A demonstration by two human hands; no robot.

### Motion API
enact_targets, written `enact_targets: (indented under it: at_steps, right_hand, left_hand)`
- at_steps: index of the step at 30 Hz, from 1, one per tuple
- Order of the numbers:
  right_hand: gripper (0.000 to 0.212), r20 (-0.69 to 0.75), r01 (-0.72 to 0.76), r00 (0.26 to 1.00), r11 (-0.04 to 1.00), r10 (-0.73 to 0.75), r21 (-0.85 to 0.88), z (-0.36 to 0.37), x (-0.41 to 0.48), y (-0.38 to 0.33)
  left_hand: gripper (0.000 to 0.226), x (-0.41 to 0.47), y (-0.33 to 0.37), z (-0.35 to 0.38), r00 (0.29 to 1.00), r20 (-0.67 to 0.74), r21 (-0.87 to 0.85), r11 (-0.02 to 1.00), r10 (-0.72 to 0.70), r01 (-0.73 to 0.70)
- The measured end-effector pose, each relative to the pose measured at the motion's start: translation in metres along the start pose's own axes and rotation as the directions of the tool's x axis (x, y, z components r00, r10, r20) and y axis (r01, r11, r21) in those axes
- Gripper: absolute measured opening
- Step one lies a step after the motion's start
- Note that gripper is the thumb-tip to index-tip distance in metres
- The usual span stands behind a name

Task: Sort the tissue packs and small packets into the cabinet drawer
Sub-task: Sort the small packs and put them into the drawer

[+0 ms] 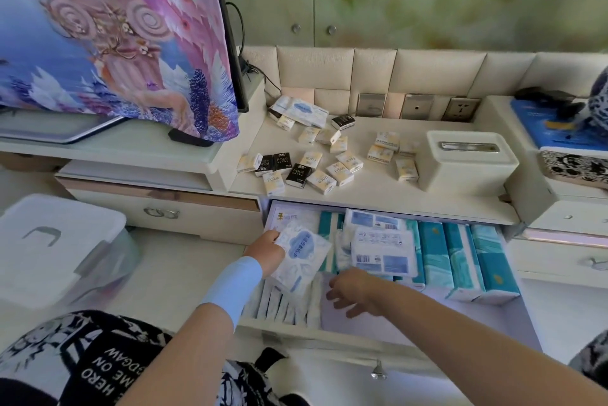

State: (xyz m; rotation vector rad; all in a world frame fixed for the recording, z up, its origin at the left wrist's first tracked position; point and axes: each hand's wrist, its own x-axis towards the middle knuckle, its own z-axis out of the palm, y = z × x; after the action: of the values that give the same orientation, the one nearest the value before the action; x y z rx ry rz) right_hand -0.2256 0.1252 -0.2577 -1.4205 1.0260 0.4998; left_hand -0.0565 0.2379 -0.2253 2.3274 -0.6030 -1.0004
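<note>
Nearby, small packets [306, 162] beside tissue box [467, 158].

Head view, steeply down, near open drawer [427, 316].

Left hand [265, 249] gripping; right hand [353, 292] spread, fingers loose.

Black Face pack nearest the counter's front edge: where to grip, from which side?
Probably from above, pinching its two long side edges. The black Face pack lies flat on the counter, label up, with pale packs close on its left and right, so finger room there is tight; lift straight up.
</note>
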Motion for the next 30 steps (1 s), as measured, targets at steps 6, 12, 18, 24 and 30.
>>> enact_targets:
  at_steps: [6,12,18,24,30]
  right_hand:
    - [0.022,0.066,0.224,0.958,0.874,-0.278,0.431,-0.028,-0.033,-0.020]
    - [0.022,-0.202,0.135,0.891,0.662,-0.407,-0.737,-0.033,-0.047,-0.012]
    - [0.029,-0.214,0.002,0.937,0.615,-0.278,-0.789,-0.015,-0.023,0.025]
    - [0.038,-0.117,0.024,0.993,0.991,-0.009,0.128,0.006,0.017,0.038]
    - [0.025,-0.007,-0.102,0.994,0.966,0.106,0.237,0.014,0.006,0.022]
  left_hand:
    - [0.038,-0.010,0.011,0.020,0.983,0.178,-0.055,0.998,0.032,-0.023]
    - [0.050,-0.019,0.014,0.059,0.951,0.202,0.626,0.715,0.235,-0.310]
    - [0.060,-0.016,0.005,0.073,0.919,0.322,0.797,0.458,0.229,-0.393]
    - [0.057,-0.017,-0.002,0.072,0.922,0.276,0.734,0.560,0.272,-0.385]
    - [0.043,-0.016,-0.009,0.070,0.915,0.199,0.643,0.658,0.351,-0.392]
